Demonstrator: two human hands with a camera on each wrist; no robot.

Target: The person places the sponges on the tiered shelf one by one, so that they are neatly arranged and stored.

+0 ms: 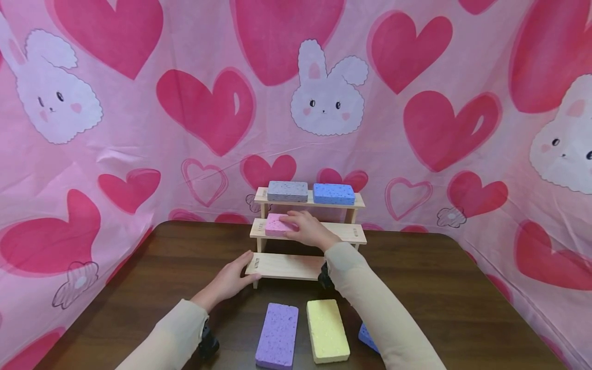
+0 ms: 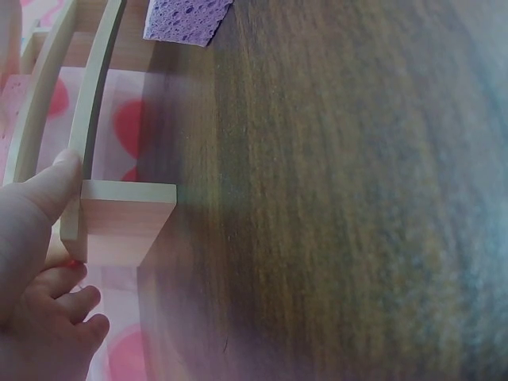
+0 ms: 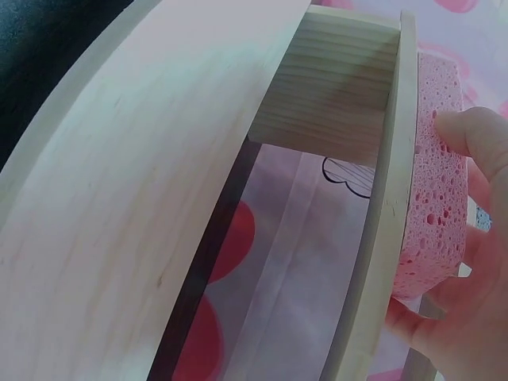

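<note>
A three-step wooden shelf stand (image 1: 287,266) stands on the table. My left hand (image 1: 229,280) grips the left end of its lowest step; the left wrist view shows the thumb (image 2: 59,178) on the board and the other fingers curled by its end. On the left part of the middle step lies a pink sponge (image 1: 274,226). My right hand (image 1: 311,229) holds that sponge at its right side, with the thumb (image 3: 468,131) against its front face in the right wrist view. Some of the right fingers are hidden behind the sponge.
A grey sponge (image 1: 288,191) and a blue sponge (image 1: 334,194) sit side by side on the top step. In front of the stand, a purple sponge (image 1: 277,335) and a yellow sponge (image 1: 327,330) lie on the dark table (image 1: 185,257). Another blue sponge (image 1: 368,337) is partly hidden under my right sleeve.
</note>
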